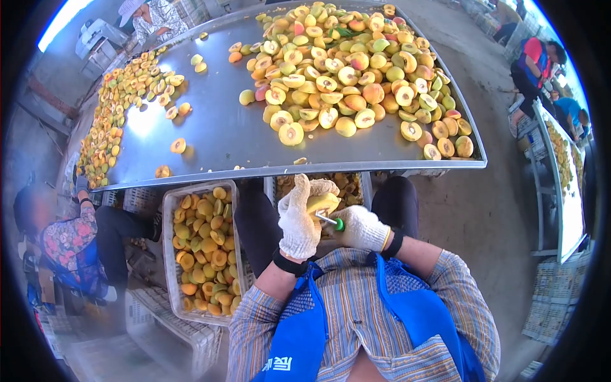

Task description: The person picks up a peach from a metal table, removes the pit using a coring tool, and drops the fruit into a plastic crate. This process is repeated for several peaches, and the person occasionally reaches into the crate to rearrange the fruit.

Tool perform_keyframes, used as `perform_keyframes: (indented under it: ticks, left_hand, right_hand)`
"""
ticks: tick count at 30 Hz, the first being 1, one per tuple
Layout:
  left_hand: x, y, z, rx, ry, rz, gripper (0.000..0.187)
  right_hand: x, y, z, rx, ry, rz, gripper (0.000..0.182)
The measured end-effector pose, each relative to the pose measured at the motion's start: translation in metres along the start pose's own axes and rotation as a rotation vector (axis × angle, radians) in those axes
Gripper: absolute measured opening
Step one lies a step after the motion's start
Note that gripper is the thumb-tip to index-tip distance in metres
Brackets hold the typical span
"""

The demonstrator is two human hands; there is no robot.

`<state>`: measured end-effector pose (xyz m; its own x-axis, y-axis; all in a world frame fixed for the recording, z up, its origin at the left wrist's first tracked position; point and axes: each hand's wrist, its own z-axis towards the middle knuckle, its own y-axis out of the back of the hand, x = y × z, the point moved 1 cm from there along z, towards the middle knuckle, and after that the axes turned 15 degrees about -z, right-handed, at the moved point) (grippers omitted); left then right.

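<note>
My left hand (299, 219), in a stained white knit glove, grips a yellow peach half (322, 205) with the thumb raised. My right hand (361, 228), gloved too, is closed around the green handle of a pitting tool (339, 224). Its thin metal end reaches to the peach half's cut side; the exact contact is hard to make out. Both hands are above my lap, just in front of the metal table (216, 137). A large heap of halved peaches (337, 70) lies on the table beyond them.
A white crate (168, 254) full of peach halves stands at my left. Another crate (367, 188) with fruit pieces is under the table edge between my knees. More halves (114, 121) line the table's left side. Co-workers sit at left and far left; others stand at right.
</note>
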<state>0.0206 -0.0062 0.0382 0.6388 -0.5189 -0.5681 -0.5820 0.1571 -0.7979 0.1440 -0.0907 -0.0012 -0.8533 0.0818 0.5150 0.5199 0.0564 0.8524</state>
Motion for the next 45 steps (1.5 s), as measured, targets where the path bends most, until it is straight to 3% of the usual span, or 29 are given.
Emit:
perform_keyframes:
  ticks: [2, 4, 5, 7, 8, 10, 11, 14, 16, 18, 19, 20, 22, 24, 25, 26, 28, 31, 32, 33, 34, 37, 39, 40, 41, 42, 44, 45]
  left_hand:
    - [0.002, 0.006, 0.000, -0.008, -0.016, 0.139, 0.052]
    - [0.002, 0.005, 0.000, -0.030, -0.013, 0.183, 0.052]
    - [0.002, 0.004, -0.002, -0.054, -0.008, 0.233, 0.052]
    - [0.002, 0.002, -0.002, 0.012, 0.035, 0.096, 0.051]
    - [0.002, 0.001, 0.000, 0.080, 0.071, -0.034, 0.051]
    - [0.007, 0.008, 0.004, 0.075, 0.139, -0.177, 0.051]
    - [0.005, 0.008, 0.005, 0.064, 0.140, -0.165, 0.051]
    - [-0.002, 0.007, 0.008, 0.073, 0.135, -0.153, 0.052]
    - [-0.005, 0.005, 0.014, 0.249, 0.175, -0.177, 0.051]
    - [-0.007, 0.000, 0.012, 0.217, 0.183, -0.189, 0.049]
    - [-0.012, -0.004, 0.010, 0.194, 0.145, -0.050, 0.044]
    - [-0.015, -0.008, 0.009, 0.171, 0.108, 0.087, 0.040]
    - [-0.014, -0.010, 0.008, 0.126, 0.046, 0.194, 0.036]
    - [-0.014, -0.008, 0.012, 0.246, 0.079, 0.050, 0.038]
    - [-0.011, -0.003, 0.013, 0.390, 0.152, -0.077, 0.045]
    - [-0.008, 0.001, 0.013, 0.532, 0.227, -0.207, 0.053]
    - [0.001, 0.003, 0.012, 0.526, 0.242, -0.344, 0.050]
    - [-0.008, 0.018, 0.038, -0.015, 0.150, -0.347, 0.047]
    - [-0.010, 0.038, 0.049, -0.094, 0.093, -0.472, 0.044]
    - [-0.019, 0.057, 0.056, -0.090, 0.055, -0.503, 0.044]
    - [-0.030, 0.075, 0.057, -0.095, 0.016, -0.533, 0.043]
    - [-0.071, 0.116, 0.044, -0.195, -0.131, -0.417, 0.046]
    - [-0.095, 0.156, 0.029, -0.251, -0.233, -0.369, 0.048]
    - [-0.104, 0.183, 0.021, -0.269, -0.284, -0.371, 0.048]
    - [-0.112, 0.211, 0.012, -0.402, -0.309, -0.396, 0.049]
    - [-0.122, 0.229, 0.006, -0.530, -0.324, -0.426, 0.051]
    - [-0.149, 0.240, -0.003, -0.792, -0.422, -0.365, 0.050]
    - [-0.157, 0.266, -0.014, -0.666, -0.558, 0.139, 0.054]
  right_hand:
    - [-0.005, 0.008, 0.006, -0.196, 0.090, -0.188, 0.014]
    - [-0.002, 0.012, 0.005, -0.200, 0.085, -0.189, 0.018]
    - [-0.002, 0.012, 0.004, -0.191, 0.080, -0.191, 0.018]
    - [-0.002, 0.007, 0.002, 0.071, 0.097, -0.157, 0.019]
    - [-0.001, 0.000, 0.001, 0.082, 0.089, -0.150, 0.019]
    - [0.001, -0.011, 0.002, -0.107, 0.207, 0.086, 0.027]
    - [-0.006, -0.009, 0.005, 0.097, 0.178, 0.043, 0.032]
    - [-0.002, -0.015, 0.005, -0.003, 0.226, 0.228, 0.032]
    - [0.002, -0.013, 0.004, 0.001, 0.290, 0.268, 0.031]
    - [0.000, -0.011, 0.005, 0.154, 0.257, 0.321, 0.041]
    - [0.021, 0.019, 0.004, 0.290, 0.022, 0.042, 0.037]
    - [0.017, 0.022, 0.002, 0.118, 0.106, 0.070, 0.030]
    - [0.011, 0.016, 0.005, 0.197, 0.002, -0.120, 0.032]
    - [0.014, 0.004, 0.004, 0.344, -0.008, 0.161, 0.042]
    - [0.020, 0.002, -0.005, 0.180, 0.143, 0.567, 0.055]
    - [0.022, -0.008, -0.007, 0.105, 0.294, 0.680, 0.027]
    - [0.015, -0.008, -0.006, 0.336, 0.276, 0.843, 0.023]
    - [0.015, 0.011, 0.005, 0.432, 0.230, 0.545, 0.020]
    - [0.005, 0.002, 0.007, 0.354, 0.254, 0.535, 0.024]
    - [-0.013, -0.005, 0.009, 0.353, 0.152, 0.407, 0.027]
    - [-0.009, 0.010, 0.012, 0.462, -0.154, 0.118, 0.028]
    - [-0.066, -0.030, 0.015, 0.332, -0.098, -0.404, 0.025]
    - [-0.058, -0.025, 0.018, 0.340, -0.127, -0.307, 0.026]
    - [-0.028, -0.005, 0.027, 0.574, -0.456, -0.087, 0.028]
    - [-0.043, -0.023, 0.026, 0.531, -0.408, -0.097, 0.029]
    - [-0.068, -0.049, 0.023, 0.346, -0.199, -0.163, 0.028]
    - [-0.053, -0.050, 0.025, 0.399, -0.173, -0.278, 0.034]
    - [-0.048, -0.052, 0.025, 0.416, -0.138, -0.296, 0.036]
